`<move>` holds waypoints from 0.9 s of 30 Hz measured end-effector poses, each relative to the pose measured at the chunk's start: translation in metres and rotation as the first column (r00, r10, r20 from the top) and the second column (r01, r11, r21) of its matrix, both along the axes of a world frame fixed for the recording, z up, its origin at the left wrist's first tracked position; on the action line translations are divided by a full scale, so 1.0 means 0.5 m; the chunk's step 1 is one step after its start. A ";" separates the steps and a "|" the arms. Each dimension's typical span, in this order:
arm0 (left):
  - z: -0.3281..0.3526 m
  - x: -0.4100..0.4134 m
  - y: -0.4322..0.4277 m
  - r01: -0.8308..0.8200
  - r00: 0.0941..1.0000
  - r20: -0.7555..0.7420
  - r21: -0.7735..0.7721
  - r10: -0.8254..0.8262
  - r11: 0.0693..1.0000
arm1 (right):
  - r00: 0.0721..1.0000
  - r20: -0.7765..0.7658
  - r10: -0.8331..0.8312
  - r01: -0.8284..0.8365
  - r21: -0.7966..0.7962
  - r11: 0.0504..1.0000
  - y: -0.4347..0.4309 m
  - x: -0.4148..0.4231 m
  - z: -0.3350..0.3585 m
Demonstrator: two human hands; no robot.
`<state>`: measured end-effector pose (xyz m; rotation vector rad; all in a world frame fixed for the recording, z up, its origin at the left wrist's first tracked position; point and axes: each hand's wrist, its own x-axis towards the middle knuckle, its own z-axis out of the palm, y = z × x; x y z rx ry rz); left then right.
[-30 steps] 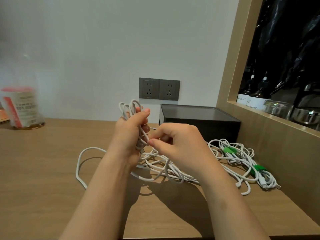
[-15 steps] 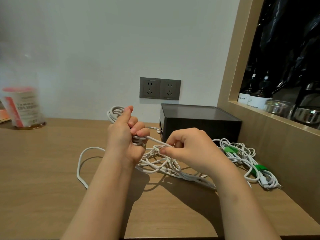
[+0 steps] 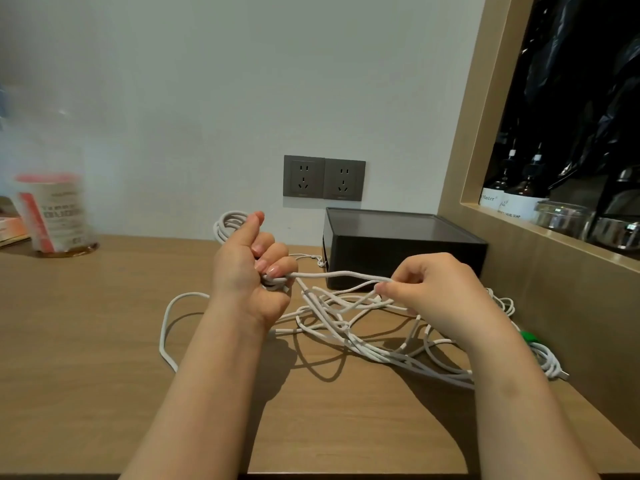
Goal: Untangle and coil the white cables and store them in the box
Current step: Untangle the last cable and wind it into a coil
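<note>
Two grips share one strand. My left grip (image 3: 249,271) is closed round a coiled bunch (image 3: 230,221) of white cable, with its loops standing above my thumb. My right grip (image 3: 440,292) pinches a strand (image 3: 346,273) that is stretched taut between the two hands. Below them, the tangled white cables (image 3: 329,323) lie on the bench (image 3: 86,341), just in front of the dark box (image 3: 398,244), which stands at the far right against the wall. Another bundle with a green tie (image 3: 530,337) lies to the right, partly hidden behind my forearm.
</note>
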<state>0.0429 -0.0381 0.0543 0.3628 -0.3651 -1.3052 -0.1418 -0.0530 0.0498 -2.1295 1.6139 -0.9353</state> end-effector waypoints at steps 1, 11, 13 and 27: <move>0.002 -0.001 0.001 0.004 1.000 -0.005 -0.003 -0.004 1.000 | 0.999 0.014 -0.042 0.042 -0.019 0.999 -0.002 0.002 -0.002; 0.010 0.007 0.008 0.051 0.998 -0.026 -0.086 -0.053 0.995 | 0.953 -0.066 -0.296 0.289 -0.099 0.952 -0.005 0.003 -0.005; 0.008 0.019 0.009 0.049 0.999 0.015 -0.077 -0.048 0.996 | 0.979 -0.012 -0.205 0.204 -0.022 0.979 -0.006 -0.004 -0.002; 0.009 0.009 0.010 0.065 0.983 0.172 -0.032 -0.058 0.997 | 0.923 0.381 0.052 0.040 -0.227 0.973 0.005 0.023 0.011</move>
